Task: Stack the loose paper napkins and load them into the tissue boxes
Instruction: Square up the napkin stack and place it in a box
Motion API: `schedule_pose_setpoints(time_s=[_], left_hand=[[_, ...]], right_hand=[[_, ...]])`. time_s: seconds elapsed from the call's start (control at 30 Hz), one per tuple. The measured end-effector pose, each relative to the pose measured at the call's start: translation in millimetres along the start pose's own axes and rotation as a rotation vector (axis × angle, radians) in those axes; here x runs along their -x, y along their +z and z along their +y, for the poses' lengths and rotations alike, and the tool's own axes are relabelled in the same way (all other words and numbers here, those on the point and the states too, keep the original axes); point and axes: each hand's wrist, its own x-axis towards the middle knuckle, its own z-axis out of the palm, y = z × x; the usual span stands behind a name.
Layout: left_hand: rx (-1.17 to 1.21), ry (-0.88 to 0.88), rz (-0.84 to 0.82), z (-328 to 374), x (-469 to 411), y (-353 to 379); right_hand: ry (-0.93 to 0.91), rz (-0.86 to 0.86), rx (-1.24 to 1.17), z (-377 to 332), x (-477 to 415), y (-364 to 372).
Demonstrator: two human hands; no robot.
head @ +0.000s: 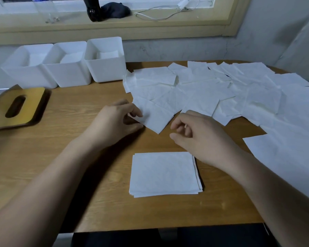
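Observation:
Several loose white napkins lie spread over the far right of the wooden table. My left hand pinches the near-left corner of one napkin at the edge of the spread. My right hand hovers just right of that napkin with its fingers loosely curled, holding nothing. A neat stack of napkins lies on the table in front of me, below both hands. Three white tissue boxes stand open in a row at the back left, each with napkins inside.
A wooden lid with an oval slot lies at the left edge of the table. Behind the boxes a window sill holds a dark object, a dark cloth and a white cable. A grey wall runs behind the table.

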Motion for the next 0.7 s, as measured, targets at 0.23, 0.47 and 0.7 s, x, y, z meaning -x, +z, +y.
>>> schedule_pose_setpoints(time_s=[0.23, 0.47, 0.7], left_hand=[[-0.152, 0.122, 0.051, 9, -2, 10], [0.042, 0.147, 0.055, 21, 7, 6], [0.178, 0.117, 0.080, 33, 11, -14]], right_hand=[[-0.119, -0.073, 0.132, 1, -32, 30], [-0.199, 0.096, 0.228, 3, -32, 40], [-0.116, 0.169, -0.103, -8, -17, 6]])
